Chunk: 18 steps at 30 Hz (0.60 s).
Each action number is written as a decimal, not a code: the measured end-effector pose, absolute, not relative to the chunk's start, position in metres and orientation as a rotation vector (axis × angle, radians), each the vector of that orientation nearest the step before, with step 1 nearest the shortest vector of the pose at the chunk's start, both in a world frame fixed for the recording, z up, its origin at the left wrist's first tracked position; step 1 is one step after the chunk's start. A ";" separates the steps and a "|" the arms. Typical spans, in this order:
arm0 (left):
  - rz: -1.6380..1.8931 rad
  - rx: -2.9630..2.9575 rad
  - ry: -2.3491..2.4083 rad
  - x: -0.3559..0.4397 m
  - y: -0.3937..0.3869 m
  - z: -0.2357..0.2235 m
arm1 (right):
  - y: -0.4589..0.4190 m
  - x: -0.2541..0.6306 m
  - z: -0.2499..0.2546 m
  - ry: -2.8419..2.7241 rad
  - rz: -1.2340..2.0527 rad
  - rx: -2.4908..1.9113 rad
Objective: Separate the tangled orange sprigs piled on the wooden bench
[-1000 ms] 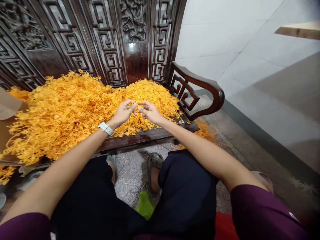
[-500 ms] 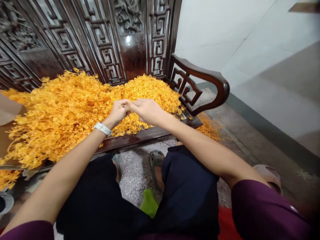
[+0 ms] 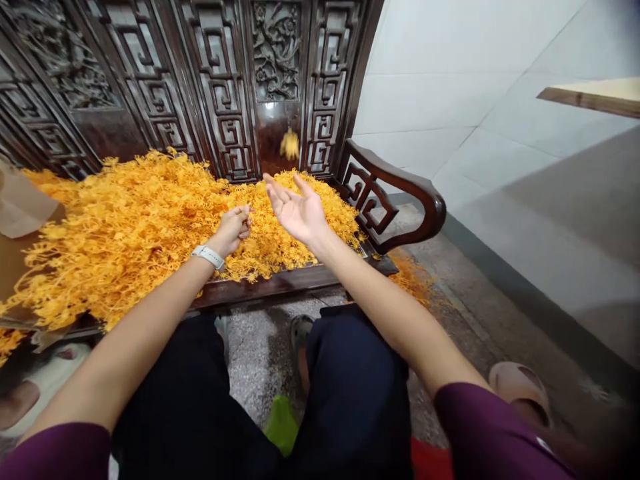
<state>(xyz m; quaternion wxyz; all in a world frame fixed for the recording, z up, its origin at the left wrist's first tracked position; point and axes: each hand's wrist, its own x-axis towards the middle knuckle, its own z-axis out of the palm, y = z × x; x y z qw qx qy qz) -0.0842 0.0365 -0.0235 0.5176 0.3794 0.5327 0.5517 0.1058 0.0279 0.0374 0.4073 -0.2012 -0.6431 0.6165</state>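
Observation:
A small yellow-orange artificial flower piece is in mid-air above my right hand, apart from it. That hand is open, palm up, fingers stretched and spread. My left hand, with a pale watch strap at the wrist, is closed in a pinch; whatever its fingertips hold is too small to make out. Beneath and behind both hands, a heap of loose small yellow-orange pieces covers the right end of the wooden bench. To the left lies a larger pile of stemmed artificial flowers.
The bench's carved back rises behind the piles, and its curved armrest closes the right end. Brown paper stands at far left. Orange bits are scattered on the floor. A person's sandalled foot shows at lower left.
My hands were together at the fingertips and have parted. The right hand has swung up and opened, and a yellow-orange piece has left it into the air. The left stays low and closed.

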 end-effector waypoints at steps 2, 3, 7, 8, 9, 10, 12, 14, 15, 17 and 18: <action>1.309 0.900 1.308 -0.081 0.036 -0.028 | 0.041 0.089 0.009 -1.437 1.706 -0.696; 1.308 0.897 1.327 -0.080 0.036 -0.030 | 0.040 0.080 -0.005 -1.355 1.810 -0.790; 1.347 0.919 1.362 -0.079 0.039 -0.033 | 0.030 0.057 -0.041 -1.334 1.883 -0.967; 1.353 0.934 1.351 -0.078 0.040 -0.032 | 0.031 0.058 -0.044 -1.350 1.819 -0.997; 1.354 0.951 1.336 -0.077 0.040 -0.032 | 0.034 0.061 -0.046 -1.349 1.759 -1.029; 1.351 0.966 1.323 -0.075 0.040 -0.032 | 0.038 0.065 -0.047 -1.345 1.713 -1.052; 1.344 0.999 1.303 -0.069 0.040 -0.034 | 0.048 0.076 -0.050 -1.377 1.645 -1.033; 1.325 1.036 1.286 -0.064 0.039 -0.037 | 0.055 0.086 -0.054 -1.463 1.569 -0.937; 1.312 1.053 1.270 -0.063 0.038 -0.039 | 0.057 0.090 -0.056 -1.508 1.520 -0.891; 1.279 1.083 1.233 -0.063 0.038 -0.043 | 0.062 0.096 -0.061 -1.568 1.430 -0.851; 1.256 1.103 1.220 -0.064 0.038 -0.044 | 0.064 0.099 -0.063 -1.581 1.408 -0.852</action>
